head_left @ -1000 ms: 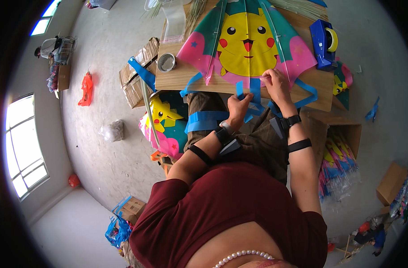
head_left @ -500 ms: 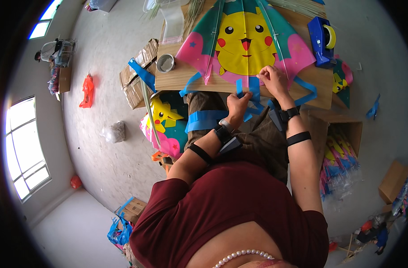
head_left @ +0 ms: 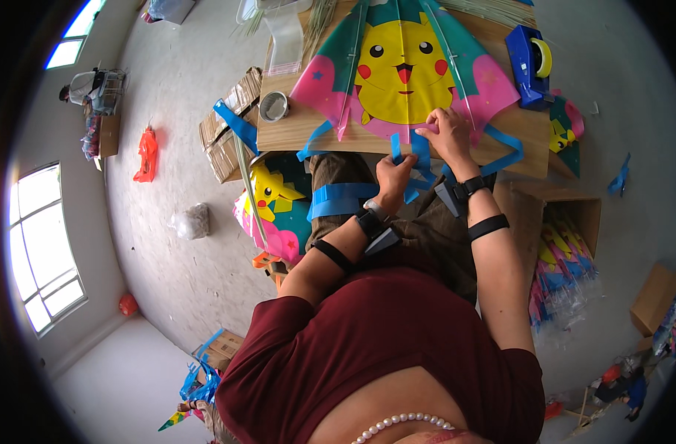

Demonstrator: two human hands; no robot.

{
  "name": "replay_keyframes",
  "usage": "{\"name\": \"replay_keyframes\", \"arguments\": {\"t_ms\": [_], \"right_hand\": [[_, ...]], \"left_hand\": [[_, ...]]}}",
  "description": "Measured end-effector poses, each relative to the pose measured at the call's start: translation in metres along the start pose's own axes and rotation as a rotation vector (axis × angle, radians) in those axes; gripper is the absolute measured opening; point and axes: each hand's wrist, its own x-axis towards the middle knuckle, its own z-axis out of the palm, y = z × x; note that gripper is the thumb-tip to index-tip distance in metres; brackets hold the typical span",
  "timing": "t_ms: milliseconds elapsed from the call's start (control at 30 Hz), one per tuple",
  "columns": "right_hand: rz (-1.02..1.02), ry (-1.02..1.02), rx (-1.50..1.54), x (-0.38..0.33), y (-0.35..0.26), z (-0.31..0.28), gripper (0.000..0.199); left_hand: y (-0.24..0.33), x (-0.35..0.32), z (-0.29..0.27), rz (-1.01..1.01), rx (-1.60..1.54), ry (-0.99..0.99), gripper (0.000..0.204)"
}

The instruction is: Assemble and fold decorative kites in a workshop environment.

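Note:
A kite [head_left: 404, 81] with a yellow cartoon face, green and pink wings and thin white rods lies on the wooden table. Blue ribbon tails [head_left: 421, 152] hang from its lower edge over the table's front. My left hand [head_left: 393, 179] is closed on a blue ribbon strip just below that edge; the strip's end sticks up past the thumb. My right hand [head_left: 450, 137] has thumb and fingers pinched together at the kite's lower edge, beside the ribbon. What sits between those fingertips is too small to make out. More blue ribbon [head_left: 339, 198] lies across my left thigh.
A blue tape dispenser [head_left: 529, 70] stands at the table's right edge, a small round tin [head_left: 274, 106] at its left. Printed kite sheets [head_left: 275, 196] hang left of my legs. An open carton [head_left: 575, 203] and wrapped kites [head_left: 563, 281] are at the right.
My right hand has shifted slightly left, its fingertips dipping toward the ribbon. The left hand has barely moved. Something colourful has appeared at the lower left.

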Motion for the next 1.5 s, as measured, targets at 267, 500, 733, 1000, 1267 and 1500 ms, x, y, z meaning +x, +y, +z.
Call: {"name": "replay_keyframes", "arguments": {"t_ms": [267, 500, 733, 1000, 1267, 1500], "right_hand": [[0.009, -0.01, -0.047, -0.001, 0.0, 0.002, 0.037], [-0.017, 0.005, -0.01, -0.001, -0.001, 0.0, 0.036], [-0.004, -0.001, -0.012, -0.001, -0.001, 0.0, 0.037], [0.011, -0.015, -0.022, -0.001, 0.001, 0.002, 0.037], [0.028, -0.031, -0.011, -0.001, 0.001, 0.001, 0.037], [0.02, -0.015, -0.014, -0.001, 0.0, 0.001, 0.036]], "left_hand": [[-0.002, -0.006, 0.008, -0.045, -0.146, 0.096, 0.032], [0.007, 0.004, 0.02, -0.05, -0.241, 0.104, 0.04], [0.009, 0.009, 0.023, -0.032, -0.228, 0.103, 0.04], [-0.002, 0.015, 0.011, -0.038, -0.185, 0.025, 0.039], [-0.004, 0.01, 0.004, -0.087, -0.251, -0.116, 0.042], [-0.009, 0.0, -0.013, 0.028, -0.236, -0.127, 0.064]]}}
